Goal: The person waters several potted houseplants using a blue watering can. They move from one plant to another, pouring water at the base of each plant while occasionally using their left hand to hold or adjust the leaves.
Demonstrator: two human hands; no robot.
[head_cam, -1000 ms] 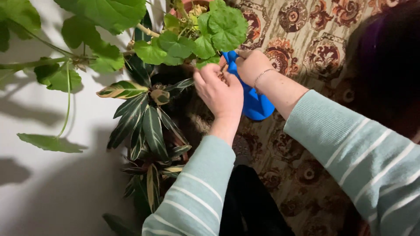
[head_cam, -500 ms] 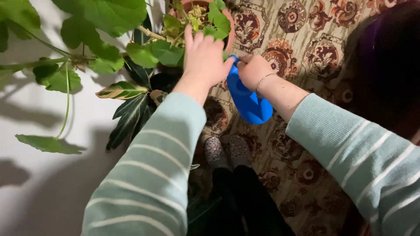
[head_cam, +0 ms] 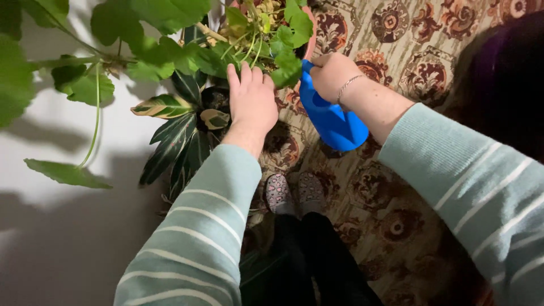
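The blue can (head_cam: 331,116) hangs tilted over the carpet (head_cam: 413,51), its narrow end pointed up toward the terracotta pot (head_cam: 310,35), which fits pouring into the soil there; whether water is running cannot be seen. The right hand (head_cam: 331,73) is closed around the can's upper part, near the handle, fingers curled tight and wrist cocked, a thin bracelet (head_cam: 347,86) showing at the wrist. The can's round body sits below and just beside that hand, on the side nearer the person.

The left hand (head_cam: 251,102) lies flat, fingers straight and close together, holding nothing. Its fingertips rest against the round green leaves (head_cam: 286,56) at the pot's edge, apparently pressing the foliage aside so the spout has a way in. The can is just beside this hand, on its right, with only a narrow gap and a few leaves between them.

Below the left hand grows a striped plant (head_cam: 175,139) with long dark leaves edged cream, close to a pale wall (head_cam: 68,226). Larger leaves on long stalks (head_cam: 96,113) spread across the upper left. Both arms wear green sleeves (head_cam: 204,226) with white stripes. The person's patterned slippers (head_cam: 293,194) stand on the carpet, well below the can.
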